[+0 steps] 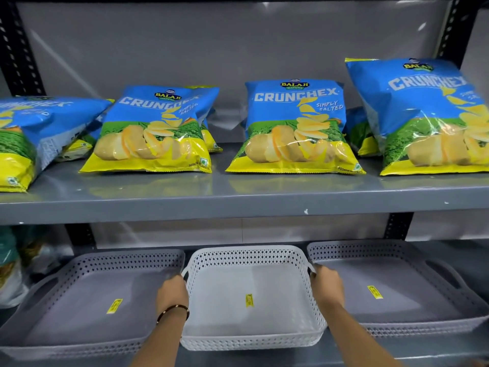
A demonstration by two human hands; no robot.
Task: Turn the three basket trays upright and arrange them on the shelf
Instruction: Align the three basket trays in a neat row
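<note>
Three basket trays stand upright side by side on the lower shelf. The middle one is a white perforated tray with a yellow sticker inside. My left hand grips its left handle and my right hand grips its right handle. A grey tray sits to the left, close against the white one. Another grey tray sits to the right. Each grey tray also carries a yellow sticker on its floor.
The upper grey shelf holds several blue and yellow crisp bags leaning back. Black perforated uprights frame the rack. More packets lie at the far left of the lower level.
</note>
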